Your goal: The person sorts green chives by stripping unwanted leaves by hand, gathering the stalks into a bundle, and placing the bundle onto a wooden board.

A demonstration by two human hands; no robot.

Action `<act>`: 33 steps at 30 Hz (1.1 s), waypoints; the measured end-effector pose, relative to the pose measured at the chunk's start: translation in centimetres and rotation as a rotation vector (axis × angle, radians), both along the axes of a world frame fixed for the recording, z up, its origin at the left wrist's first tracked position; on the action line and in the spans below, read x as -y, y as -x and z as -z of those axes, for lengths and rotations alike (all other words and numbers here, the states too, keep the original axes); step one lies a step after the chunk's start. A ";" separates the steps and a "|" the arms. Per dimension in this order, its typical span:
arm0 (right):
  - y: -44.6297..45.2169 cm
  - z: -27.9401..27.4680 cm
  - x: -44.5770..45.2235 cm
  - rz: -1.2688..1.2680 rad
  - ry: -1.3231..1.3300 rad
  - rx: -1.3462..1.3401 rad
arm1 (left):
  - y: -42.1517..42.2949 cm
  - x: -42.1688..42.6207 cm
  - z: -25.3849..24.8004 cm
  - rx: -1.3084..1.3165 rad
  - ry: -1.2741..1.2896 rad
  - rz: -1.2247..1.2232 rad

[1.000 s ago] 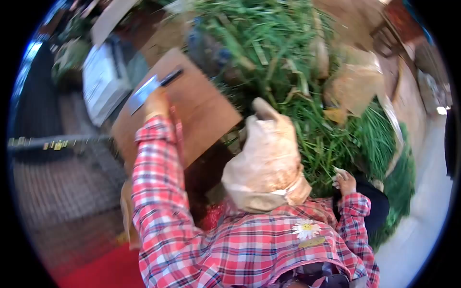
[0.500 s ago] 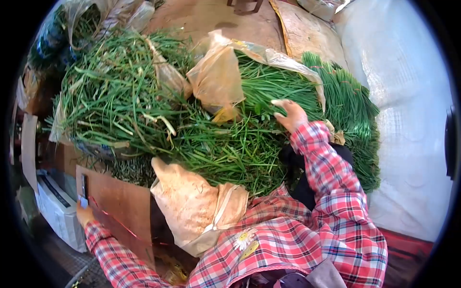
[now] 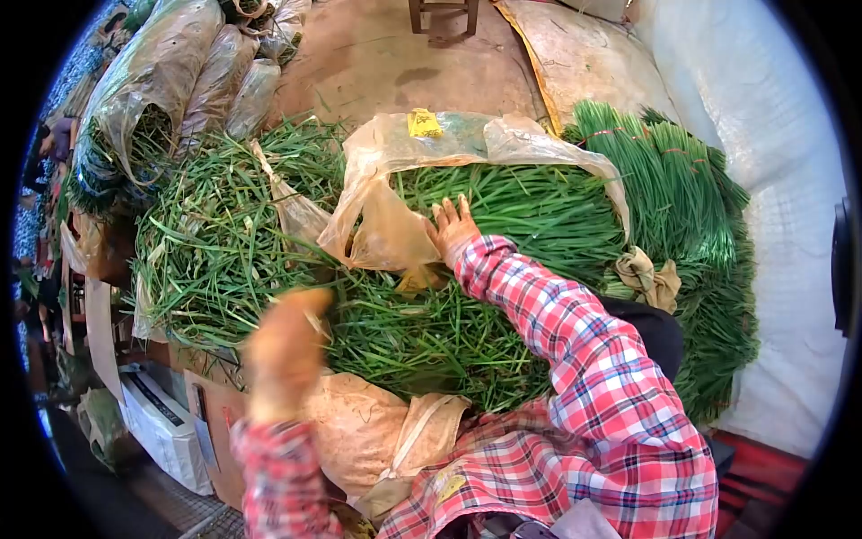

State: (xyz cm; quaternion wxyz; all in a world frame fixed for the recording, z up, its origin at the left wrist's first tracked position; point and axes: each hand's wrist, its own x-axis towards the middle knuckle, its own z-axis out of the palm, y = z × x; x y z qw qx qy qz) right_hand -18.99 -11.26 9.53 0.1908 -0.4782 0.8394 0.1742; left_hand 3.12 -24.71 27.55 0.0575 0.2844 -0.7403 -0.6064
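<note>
Long green stalks (image 3: 539, 211) lie in an open clear plastic bag (image 3: 503, 144). My right hand (image 3: 455, 226) rests at the bag's edge over the stalks, fingers spread. My left hand (image 3: 292, 341) is smeared by motion above loose green leaves (image 3: 220, 242); whether it holds anything cannot be made out. The knife (image 3: 203, 422) lies on the brown board (image 3: 224, 409) at the lower left, away from both hands. A pale cloth bundle (image 3: 359, 422) sits against my lap.
Tied green bunches (image 3: 664, 171) are stacked at the right beside white plastic sheeting (image 3: 781, 251). Filled plastic bags (image 3: 162, 81) stand at the upper left. A white box (image 3: 166, 431) is at the lower left, and a stool (image 3: 442, 13) is at the top.
My left hand has left the knife on the board and moved right over the leaves. My right hand has moved left to the bag, which is spread wider. The view has turned toward the greens.
</note>
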 end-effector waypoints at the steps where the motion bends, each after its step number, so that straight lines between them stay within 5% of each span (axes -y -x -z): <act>1: -0.5 1.5 0.0 -0.010 -0.025 -0.010 | 3.6 -2.1 1.8 -0.020 0.785 0.566; 2: -0.3 1.1 -0.1 0.015 0.003 0.055 | 7.3 -4.1 3.6 -0.307 1.150 0.805; 3: -0.1 0.7 -0.6 0.037 0.028 0.121 | 9.9 -5.8 5.8 -0.253 1.064 0.825; 4: 0.7 2.0 -1.4 0.008 0.117 0.055 | 11.9 -5.7 8.7 -0.103 1.182 0.796; 6: 1.8 -1.5 -1.7 0.091 0.040 0.089 | 14.3 -2.5 12.1 0.609 1.026 0.759; 8: 3.4 -1.8 -0.7 0.129 -0.032 0.093 | 11.8 2.3 12.3 0.802 0.740 0.508; 10: 5.3 -2.0 0.5 0.158 -0.071 0.150 | 9.2 5.7 12.5 0.925 0.920 0.510; 17: 8.3 -5.4 -1.2 0.208 0.102 0.346 | 10.0 5.2 9.4 0.155 0.403 0.162; 19: 8.8 -6.0 -2.7 0.259 0.196 0.383 | 10.2 1.8 8.6 -0.049 0.054 -0.026; 21: 9.9 -4.4 -4.0 0.270 0.346 0.388 | 9.8 -2.8 7.7 0.093 0.530 0.122; 23: 10.5 -4.1 -4.8 0.270 0.415 0.365 | 9.2 -6.6 9.3 -0.046 0.676 0.214; 27: 13.0 1.1 -7.1 0.215 0.772 0.641 | 10.3 -9.2 11.0 -0.040 0.355 0.256; 29: 9.4 -3.8 -8.0 0.279 0.648 0.463 | 11.9 -8.2 15.6 -0.179 -0.570 -0.161; 30: 8.0 -4.5 -8.2 0.230 0.619 0.344 | 11.8 -7.2 17.0 -0.289 -0.910 -0.180; 31: 6.8 -7.2 -7.5 0.309 0.252 0.378 | 11.9 -7.3 18.3 -0.484 -1.062 -0.182; 33: 3.6 -6.3 -8.8 -0.130 0.152 0.020 | 12.1 -8.0 20.3 -0.583 -1.202 -0.229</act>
